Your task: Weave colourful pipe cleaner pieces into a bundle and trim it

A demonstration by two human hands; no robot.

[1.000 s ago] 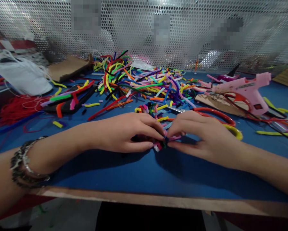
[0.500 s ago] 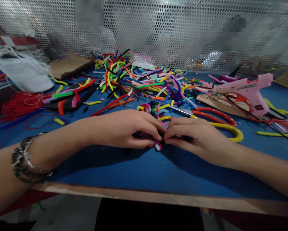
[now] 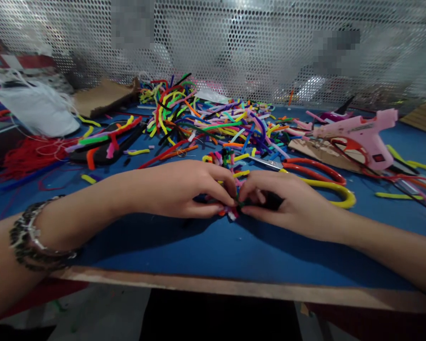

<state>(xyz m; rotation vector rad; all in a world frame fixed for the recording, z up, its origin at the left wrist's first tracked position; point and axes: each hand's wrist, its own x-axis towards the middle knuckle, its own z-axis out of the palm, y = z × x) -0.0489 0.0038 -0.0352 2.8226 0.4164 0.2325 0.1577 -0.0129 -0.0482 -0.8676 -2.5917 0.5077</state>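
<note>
Both hands meet over a small bundle of coloured pipe cleaners (image 3: 231,215) at the middle of the blue table (image 3: 198,251). My left hand (image 3: 184,189) comes in from the left, thumb and fingers pinched on the bundle. From the other side my right hand (image 3: 291,203) pinches it too, close to the left fingertips, at a dark green piece. The fingers cover most of the bundle; white, red and purple ends show below them. Just beyond lie more short pipe cleaner pieces (image 3: 218,158). Scissors (image 3: 340,201) with red and yellow handles rest behind my right hand.
A large heap of pipe cleaners (image 3: 213,116) spreads across the back. At right lies a pink glue gun (image 3: 367,137) on cardboard (image 3: 326,150). To the left are red thread (image 3: 33,156), a white mask (image 3: 38,109) and a black pouch-like thing (image 3: 106,147). A perforated metal screen (image 3: 213,47) stands behind.
The right hand's fingers have shifted slightly, the index finger lifting and the gap to the thumb widening. The left hand stays nearly in place. The view has moved a little.
</note>
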